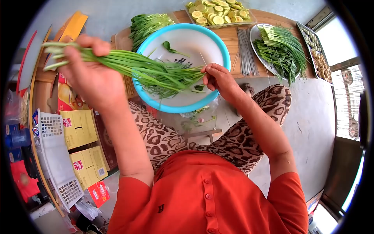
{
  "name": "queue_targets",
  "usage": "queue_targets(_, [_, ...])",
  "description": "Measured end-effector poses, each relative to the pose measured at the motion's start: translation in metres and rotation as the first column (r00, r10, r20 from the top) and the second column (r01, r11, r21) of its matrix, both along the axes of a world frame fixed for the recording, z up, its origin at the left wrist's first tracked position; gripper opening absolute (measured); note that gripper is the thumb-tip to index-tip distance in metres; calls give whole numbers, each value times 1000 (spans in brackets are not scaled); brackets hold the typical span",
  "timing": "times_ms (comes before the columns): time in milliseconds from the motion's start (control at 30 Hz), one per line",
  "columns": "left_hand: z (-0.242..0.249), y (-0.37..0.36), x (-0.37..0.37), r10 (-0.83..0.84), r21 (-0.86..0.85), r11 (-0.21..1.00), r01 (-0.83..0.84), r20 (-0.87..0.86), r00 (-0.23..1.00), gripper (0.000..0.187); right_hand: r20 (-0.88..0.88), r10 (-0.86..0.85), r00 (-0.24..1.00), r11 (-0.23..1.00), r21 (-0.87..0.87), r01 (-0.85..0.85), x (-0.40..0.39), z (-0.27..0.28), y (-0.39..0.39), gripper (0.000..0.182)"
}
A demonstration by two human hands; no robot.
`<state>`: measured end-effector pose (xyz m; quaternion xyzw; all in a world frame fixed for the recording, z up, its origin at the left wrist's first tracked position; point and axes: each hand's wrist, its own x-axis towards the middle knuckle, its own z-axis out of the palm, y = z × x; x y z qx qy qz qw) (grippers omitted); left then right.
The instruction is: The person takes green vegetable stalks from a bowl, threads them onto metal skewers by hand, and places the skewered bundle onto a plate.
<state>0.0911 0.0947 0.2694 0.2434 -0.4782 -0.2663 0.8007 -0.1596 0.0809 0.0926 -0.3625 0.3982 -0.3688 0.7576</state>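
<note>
My left hand (91, 72) is closed around the white stem ends of a bunch of garlic chives (128, 64), held slantwise over a white basin with a blue rim (181, 106). The leafy tips reach across the basin to my right hand (221, 80). Its thumb and fingers pinch a thin skewer (203, 59) at the basin's right edge, close against the chive tips. Whether the skewer pierces any chives cannot be made out. A loose green leaf (168, 47) and some small bits lie inside the basin.
On the wooden table (230, 39) are a tray of sliced zucchini (218, 11), a bundle of thin skewers (247, 52), a plate of skewered greens (282, 50), a tray of skewered pieces (316, 50) and leafy greens (150, 27). Yellow boxes (80, 128) and a white basket (50, 148) stand left.
</note>
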Motion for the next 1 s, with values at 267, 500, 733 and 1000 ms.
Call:
queue_targets(267, [-16, -12, 3, 35, 41, 999, -35, 15, 999, 23, -32, -32, 999, 999, -4, 32, 1, -1, 2, 19])
queue_targets(500, [-4, -7, 10, 174, -38, 984, -173, 19, 985, 21, -27, 6, 1000, 1000, -1, -6, 3, -3, 3, 19])
queue_targets(733, [20, -4, 3, 58, -42, 997, -60, -34, 998, 21, -146, 117, 982, 992, 68, -108, 27, -5, 10, 21])
queue_targets(1000, [39, -4, 27, -139, -65, 989, 136, -38, 990, 24, -78, 229, 970, 958, 195, -210, 49, -9, 10, 22])
